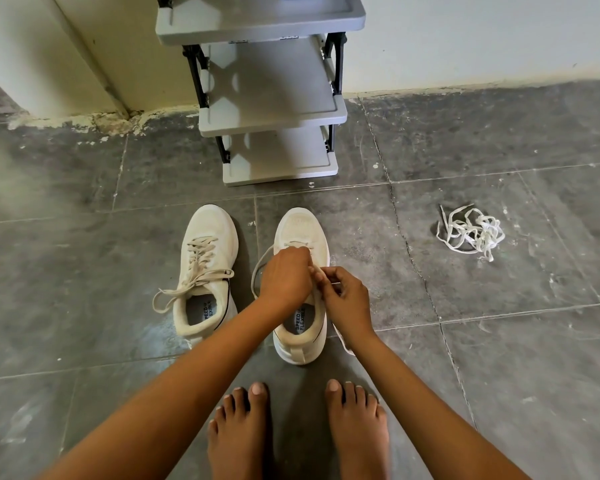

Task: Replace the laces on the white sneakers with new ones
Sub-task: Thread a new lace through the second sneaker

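Sneaker (300,230) under your hands points toe away and heel toward you, and its lacing runs along that line. Your left hand (284,275) curls over the eyelets and pinches the lace (257,271), which loops out leftward. Your right hand (345,299) pinches it just beside. Loose laces (471,233) lie well apart, rightward, nearer your right hand.
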### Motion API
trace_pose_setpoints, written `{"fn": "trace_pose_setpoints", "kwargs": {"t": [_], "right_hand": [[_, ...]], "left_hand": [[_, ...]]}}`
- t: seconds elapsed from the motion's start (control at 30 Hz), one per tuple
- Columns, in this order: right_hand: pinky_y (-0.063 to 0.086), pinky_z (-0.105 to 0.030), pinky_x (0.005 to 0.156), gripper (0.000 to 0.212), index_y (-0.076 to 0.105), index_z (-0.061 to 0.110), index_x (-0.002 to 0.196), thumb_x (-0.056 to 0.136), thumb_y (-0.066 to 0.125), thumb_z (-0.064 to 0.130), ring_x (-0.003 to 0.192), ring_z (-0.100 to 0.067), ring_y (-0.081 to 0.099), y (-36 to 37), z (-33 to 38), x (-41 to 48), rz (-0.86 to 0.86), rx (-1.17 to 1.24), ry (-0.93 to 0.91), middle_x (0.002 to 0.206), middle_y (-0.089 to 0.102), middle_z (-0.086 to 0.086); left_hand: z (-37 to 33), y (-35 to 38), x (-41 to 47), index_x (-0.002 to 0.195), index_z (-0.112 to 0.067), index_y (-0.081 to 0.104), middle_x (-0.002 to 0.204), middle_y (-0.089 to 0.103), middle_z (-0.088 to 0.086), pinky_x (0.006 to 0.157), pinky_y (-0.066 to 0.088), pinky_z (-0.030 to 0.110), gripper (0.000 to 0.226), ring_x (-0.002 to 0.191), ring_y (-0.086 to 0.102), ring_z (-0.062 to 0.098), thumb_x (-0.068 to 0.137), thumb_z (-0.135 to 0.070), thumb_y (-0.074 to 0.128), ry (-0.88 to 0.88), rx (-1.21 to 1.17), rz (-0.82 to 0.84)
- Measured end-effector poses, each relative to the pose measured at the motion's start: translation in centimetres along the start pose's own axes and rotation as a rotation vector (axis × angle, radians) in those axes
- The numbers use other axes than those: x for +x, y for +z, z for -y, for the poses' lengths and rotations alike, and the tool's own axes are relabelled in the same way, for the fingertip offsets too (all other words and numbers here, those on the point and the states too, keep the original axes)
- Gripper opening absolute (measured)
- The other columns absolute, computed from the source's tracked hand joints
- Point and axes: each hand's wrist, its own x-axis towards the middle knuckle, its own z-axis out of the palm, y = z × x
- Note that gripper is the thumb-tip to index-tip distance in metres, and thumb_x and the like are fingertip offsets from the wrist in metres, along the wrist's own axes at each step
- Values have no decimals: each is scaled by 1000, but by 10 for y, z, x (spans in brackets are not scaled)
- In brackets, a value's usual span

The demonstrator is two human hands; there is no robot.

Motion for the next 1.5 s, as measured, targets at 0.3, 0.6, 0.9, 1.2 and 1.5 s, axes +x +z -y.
{"fn": "trace_pose_setpoints", "kwargs": {"t": [0.3,0.6,0.9,1.2,1.5], "right_hand": [[54,-37,79,13,68,13,99,91,61,21,83,-12,63,4,-2,0,-28,-25,-62,94,68,1],[47,-19,70,28,64,17,119,93,56,23,80,-8,55,12,-6,-8,-88,-44,-145,89,55,4],[55,-18,76,18,66,10,104,93,53,3,87,-11,65,-4,4,4,125,472,173,100,67,-10],[56,-35,82,9,70,14,90,86,64,8,87,-24,66,-3,10,11,75,161,55,85,68,0],[53,-39,81,6,63,6,89,90,59,10,85,-23,62,0,16,19,46,-133,-9,92,66,-7]], "left_hand": [[2,8,-3,87,-15,51,96,63,7,67,37,30,5,89,57,23,91,-17,50,-65,-13,30],[5,2,1,74,-15,64,83,68,8,77,52,35,14,83,63,23,85,-9,59,-235,-394,59],[13,-1,2,88,-14,73,90,71,3,71,45,20,11,81,62,13,83,-8,65,-169,-391,71],[18,4,-2,87,-21,44,79,63,2,67,49,37,23,74,59,21,78,-11,62,-137,-349,-76],[21,9,-6,89,-17,47,87,64,4,75,50,42,17,84,59,23,81,-7,59,-23,-388,-113]]}}
